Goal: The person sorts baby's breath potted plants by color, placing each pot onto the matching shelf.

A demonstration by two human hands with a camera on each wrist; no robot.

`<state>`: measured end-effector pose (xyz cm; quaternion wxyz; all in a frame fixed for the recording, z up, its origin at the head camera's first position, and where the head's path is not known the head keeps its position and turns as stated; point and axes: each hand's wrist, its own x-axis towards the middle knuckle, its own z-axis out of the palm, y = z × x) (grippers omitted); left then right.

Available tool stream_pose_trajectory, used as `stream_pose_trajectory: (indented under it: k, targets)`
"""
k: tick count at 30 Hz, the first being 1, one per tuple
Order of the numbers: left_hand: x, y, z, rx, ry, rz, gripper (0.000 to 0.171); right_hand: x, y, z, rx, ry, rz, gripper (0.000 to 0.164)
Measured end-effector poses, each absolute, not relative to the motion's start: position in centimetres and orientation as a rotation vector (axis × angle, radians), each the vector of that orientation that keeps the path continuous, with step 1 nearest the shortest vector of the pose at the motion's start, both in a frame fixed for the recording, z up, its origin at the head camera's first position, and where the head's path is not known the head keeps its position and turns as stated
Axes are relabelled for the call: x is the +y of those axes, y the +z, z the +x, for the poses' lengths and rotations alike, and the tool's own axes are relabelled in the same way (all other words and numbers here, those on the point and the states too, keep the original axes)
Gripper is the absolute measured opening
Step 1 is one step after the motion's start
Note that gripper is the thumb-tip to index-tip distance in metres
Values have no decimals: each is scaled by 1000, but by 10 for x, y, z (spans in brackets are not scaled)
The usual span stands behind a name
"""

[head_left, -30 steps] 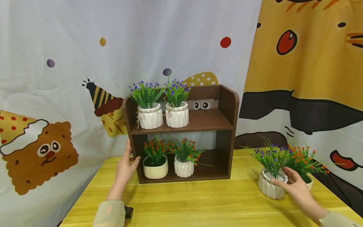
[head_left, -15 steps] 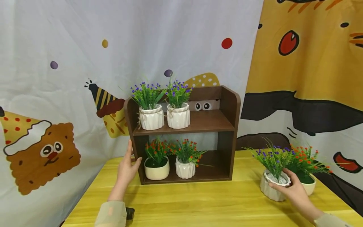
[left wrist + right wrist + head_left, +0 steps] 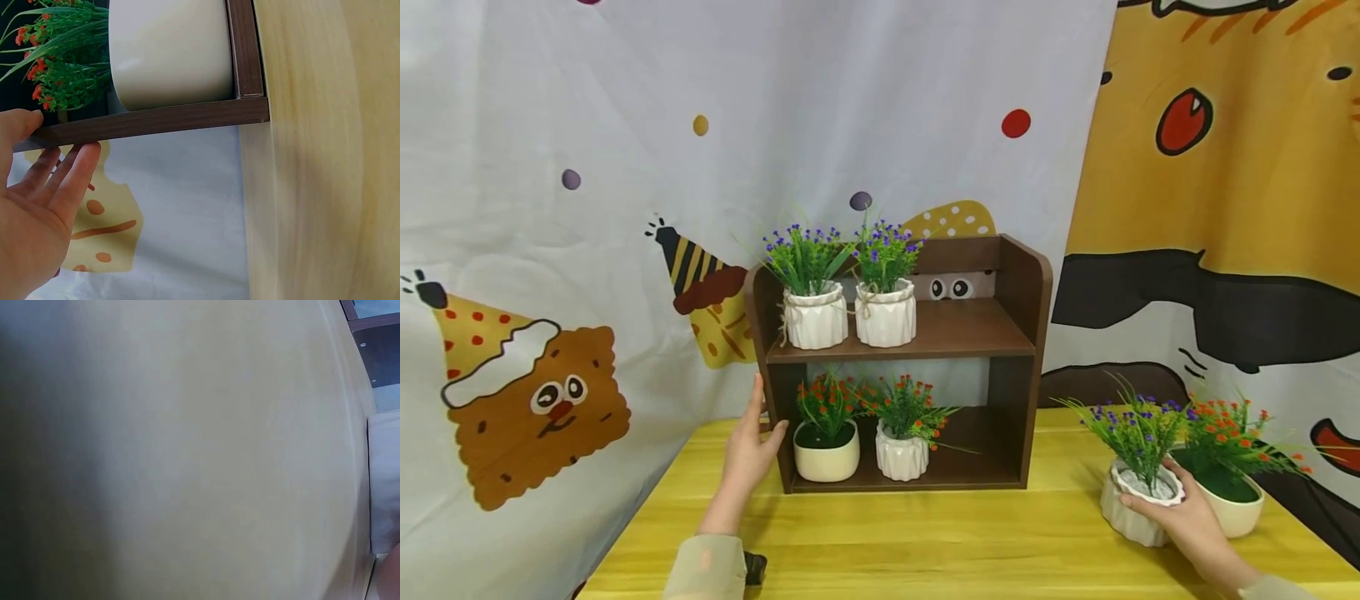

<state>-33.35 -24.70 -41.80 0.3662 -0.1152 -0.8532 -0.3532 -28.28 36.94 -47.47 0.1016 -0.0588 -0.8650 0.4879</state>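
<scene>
In the head view my left hand (image 3: 752,454) holds the left side panel of a brown two-tier shelf (image 3: 895,353). The left wrist view shows the thumb on the inner face and the fingers (image 3: 81,169) against the outer face. At the right my right hand (image 3: 1198,525) grips a white fluted pot (image 3: 1138,521) of purple flowers, thumb at the near side of the rim, the other fingers partly hidden behind it. In the right wrist view only a strip of that pot (image 3: 384,481) shows at the right edge.
Two white pots (image 3: 815,321) with purple flowers stand on the upper tier. Below are a cream pot (image 3: 827,461) and a fluted white pot (image 3: 901,454), both red-flowered. Another cream pot (image 3: 1236,508) stands beside my right hand on the wooden table (image 3: 925,542).
The head view has swung slightly, shifting everything right. More of the cream pot shows beside my right hand, which still grips the purple-flowered pot. My left hand stays on the shelf panel.
</scene>
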Motion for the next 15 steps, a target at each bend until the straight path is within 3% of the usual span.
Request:
stream_pose_trajectory:
  k: [15]
  targets:
    - [-247, -419, -334, -2217, -914, -276, 92, 362, -472, -290, -2533, 1345, -211, 102]
